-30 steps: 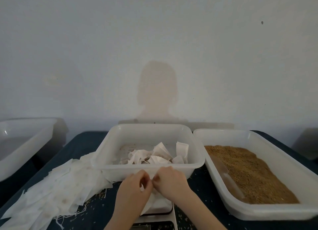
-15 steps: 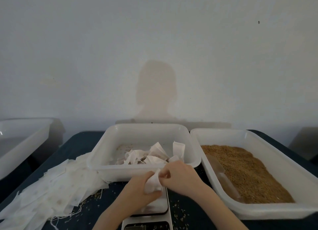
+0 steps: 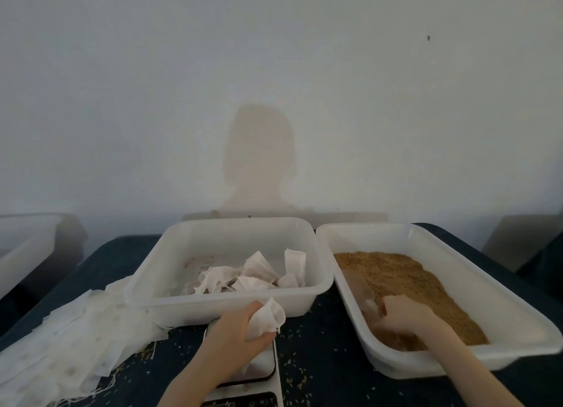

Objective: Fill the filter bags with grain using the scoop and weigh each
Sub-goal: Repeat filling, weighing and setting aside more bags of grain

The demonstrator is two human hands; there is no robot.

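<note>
My left hand (image 3: 233, 338) grips an open white filter bag (image 3: 268, 316) just above the small scale (image 3: 262, 371) at the table's near edge. My right hand (image 3: 402, 316) reaches into the right tub (image 3: 487, 287) of brown grain (image 3: 396, 272). Its fingers curl round the handle of the translucent scoop (image 3: 361, 289), which lies along the tub's left wall. The middle tub (image 3: 225, 304) holds several filled white bags (image 3: 243, 277).
A loose pile of flat white filter bags (image 3: 73, 333) lies on the dark table at the left. Another white tub (image 3: 27, 248) stands at the far left edge. Spilled grains (image 3: 304, 367) dot the cloth around the scale. A pale wall rises behind the tubs.
My right hand let go of the bag and moved right into the grain tub onto the scoop. My left hand kept the bag and lifted it slightly over the scale.
</note>
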